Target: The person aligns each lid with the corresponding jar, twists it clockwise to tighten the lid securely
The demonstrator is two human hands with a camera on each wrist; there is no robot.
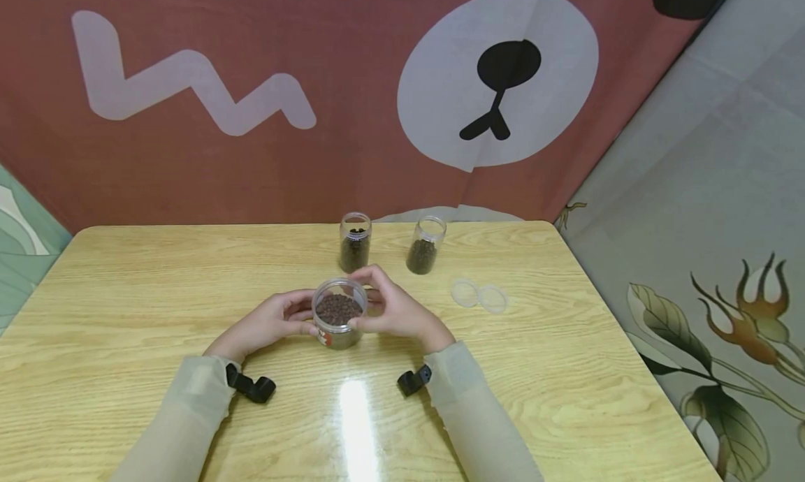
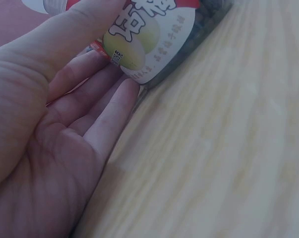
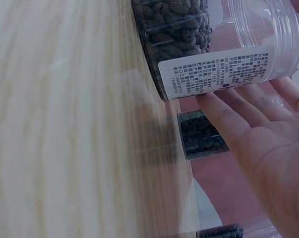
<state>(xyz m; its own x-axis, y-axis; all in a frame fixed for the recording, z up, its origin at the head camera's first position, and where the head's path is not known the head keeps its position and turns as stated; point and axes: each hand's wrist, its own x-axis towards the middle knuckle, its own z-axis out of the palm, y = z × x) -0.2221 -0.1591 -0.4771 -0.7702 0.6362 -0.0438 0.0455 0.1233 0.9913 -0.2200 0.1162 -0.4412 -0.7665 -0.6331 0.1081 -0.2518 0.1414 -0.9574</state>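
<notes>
A wide clear plastic jar (image 1: pixel 342 339), lidless and upright, is partly filled with brown coffee beans (image 1: pixel 337 309). From its left side my left hand (image 1: pixel 274 319) holds it, thumb in front and fingers behind. My right hand (image 1: pixel 397 311) grips the opposite side near the rim, its thumb at the front. A red and white label (image 2: pixel 156 54) with printed fruit faces the left wrist camera. On the other side, in the right wrist view, a white text label (image 3: pixel 216 72) shows. Whether the jar's base touches the table cannot be told exactly.
Behind the held jar stand two narrower open jars, the left jar (image 1: pixel 355 248) and the right jar (image 1: pixel 423 253), both with dark beans. Two clear round lids (image 1: pixel 465 293) lie flat on the wooden table (image 1: pixel 157 279), right of the hands. A brown printed cloth (image 1: pixel 352 154) hangs behind.
</notes>
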